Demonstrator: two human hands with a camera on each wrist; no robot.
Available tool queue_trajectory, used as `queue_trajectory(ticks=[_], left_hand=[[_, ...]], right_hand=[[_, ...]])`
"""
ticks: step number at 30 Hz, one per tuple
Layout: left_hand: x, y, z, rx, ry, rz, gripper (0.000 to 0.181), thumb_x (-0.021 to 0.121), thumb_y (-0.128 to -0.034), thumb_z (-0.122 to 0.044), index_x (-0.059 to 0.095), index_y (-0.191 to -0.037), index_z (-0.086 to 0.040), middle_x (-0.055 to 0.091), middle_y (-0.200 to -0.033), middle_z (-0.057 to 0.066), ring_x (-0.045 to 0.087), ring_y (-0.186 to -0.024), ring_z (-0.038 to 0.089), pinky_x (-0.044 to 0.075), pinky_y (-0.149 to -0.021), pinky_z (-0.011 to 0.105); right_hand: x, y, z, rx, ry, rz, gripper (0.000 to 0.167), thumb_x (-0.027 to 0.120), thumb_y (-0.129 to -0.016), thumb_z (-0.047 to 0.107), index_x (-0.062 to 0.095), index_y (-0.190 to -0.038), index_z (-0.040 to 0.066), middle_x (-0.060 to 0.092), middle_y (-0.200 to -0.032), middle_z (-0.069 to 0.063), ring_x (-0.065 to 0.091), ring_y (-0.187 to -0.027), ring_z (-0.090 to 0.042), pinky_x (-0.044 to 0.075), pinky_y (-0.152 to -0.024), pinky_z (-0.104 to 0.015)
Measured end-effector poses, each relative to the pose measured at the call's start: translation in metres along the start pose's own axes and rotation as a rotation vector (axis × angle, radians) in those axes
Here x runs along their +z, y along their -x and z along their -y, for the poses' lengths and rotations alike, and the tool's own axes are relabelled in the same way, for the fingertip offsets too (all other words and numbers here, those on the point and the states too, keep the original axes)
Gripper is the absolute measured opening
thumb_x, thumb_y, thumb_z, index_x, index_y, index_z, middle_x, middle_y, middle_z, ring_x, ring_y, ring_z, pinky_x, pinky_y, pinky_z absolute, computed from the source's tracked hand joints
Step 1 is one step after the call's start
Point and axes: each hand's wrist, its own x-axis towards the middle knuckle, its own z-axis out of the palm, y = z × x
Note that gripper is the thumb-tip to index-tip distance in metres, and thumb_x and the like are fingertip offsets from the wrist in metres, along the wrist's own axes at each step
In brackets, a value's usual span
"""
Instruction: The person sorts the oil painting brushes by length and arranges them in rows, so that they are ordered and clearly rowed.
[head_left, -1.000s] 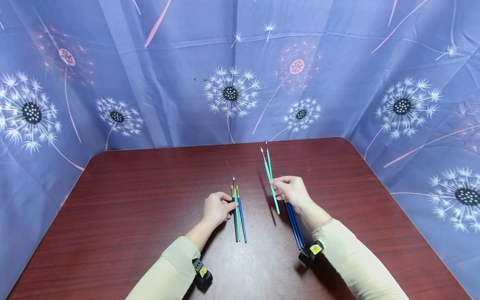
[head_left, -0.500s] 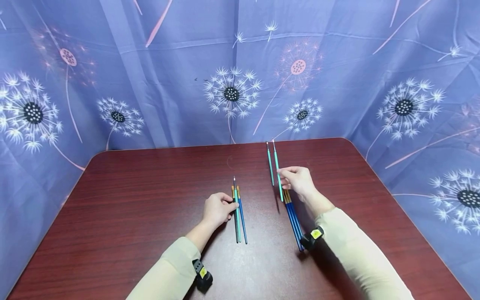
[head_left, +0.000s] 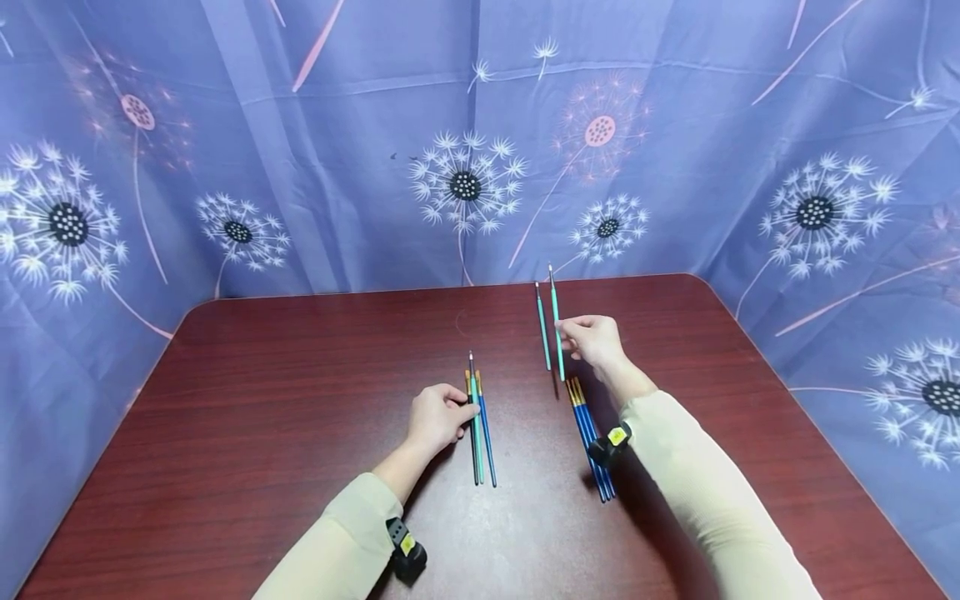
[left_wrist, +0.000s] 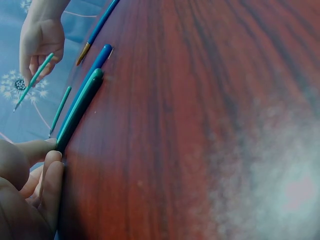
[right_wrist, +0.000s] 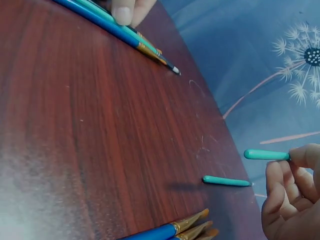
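My right hand (head_left: 594,340) pinches a thin mint-green paintbrush (head_left: 558,350) between thumb and fingertips, raised off the table with its tip pointing away. Just left of it, another mint-green paintbrush (head_left: 543,333) lies on the table. Nearer the middle, my left hand (head_left: 435,417) pinches a green paintbrush (head_left: 478,458) together with a black paintbrush (head_left: 474,458). Right beside those lies a blue paintbrush (head_left: 488,446) with a gold ferrule; whether the fingers touch it I cannot tell. In the left wrist view, thumb and fingers (left_wrist: 50,175) meet at the green handle.
A row of blue paintbrushes (head_left: 583,417) with gold ferrules lies on the table below my right hand, partly behind the wrist camera (head_left: 609,446). The brown wooden table (head_left: 300,375) ends at a blue dandelion-print curtain (head_left: 337,167).
My right hand has moved away from me and slightly right with the mint-green paintbrush, from left of the other one to right of it. My left hand stays put.
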Motion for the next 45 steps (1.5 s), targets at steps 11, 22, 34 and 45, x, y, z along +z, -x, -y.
queue_trajectory(ticks=[11, 22, 34, 45], left_hand=[[0.001, -0.002, 0.003, 0.016, -0.01, -0.011, 0.019, 0.075, -0.0778, -0.014, 0.064, -0.088, -0.002, 0.063, -0.065, 0.003, 0.054, -0.041, 0.01, 0.048, -0.04, 0.022], [0.0, -0.002, 0.002, 0.001, -0.01, -0.004, 0.02, 0.076, -0.0778, -0.015, 0.064, -0.088, -0.003, 0.062, -0.066, 0.003, 0.054, -0.042, 0.009, 0.049, -0.041, 0.023], [-0.001, -0.002, 0.003, 0.015, -0.028, -0.008, 0.02, 0.076, -0.0781, -0.016, 0.064, -0.088, -0.003, 0.062, -0.064, 0.002, 0.053, -0.04, 0.009, 0.047, -0.04, 0.021], [0.001, -0.003, 0.004, 0.028, -0.018, -0.013, 0.02, 0.076, -0.0774, -0.016, 0.064, -0.087, -0.002, 0.062, -0.064, 0.003, 0.053, -0.04, 0.009, 0.048, -0.04, 0.022]], right_hand=[[0.005, -0.018, -0.006, -0.012, 0.055, -0.04, 0.031, 0.062, -0.088, 0.017, 0.067, -0.107, -0.008, 0.06, -0.057, 0.01, 0.057, -0.048, 0.0, 0.043, -0.043, -0.018], [0.011, -0.036, -0.013, -0.005, 0.18, -0.064, 0.028, 0.064, -0.086, 0.019, 0.07, -0.101, -0.004, 0.065, -0.061, 0.002, 0.059, -0.049, -0.003, 0.044, -0.042, -0.018], [0.014, -0.05, -0.014, 0.032, 0.267, -0.057, 0.026, 0.064, -0.087, 0.018, 0.071, -0.098, -0.004, 0.063, -0.055, 0.002, 0.058, -0.046, -0.004, 0.044, -0.041, -0.019], [0.017, -0.057, -0.013, 0.044, 0.349, -0.048, 0.023, 0.064, -0.087, 0.017, 0.071, -0.095, -0.003, 0.061, -0.053, 0.002, 0.057, -0.046, -0.005, 0.046, -0.042, -0.02]])
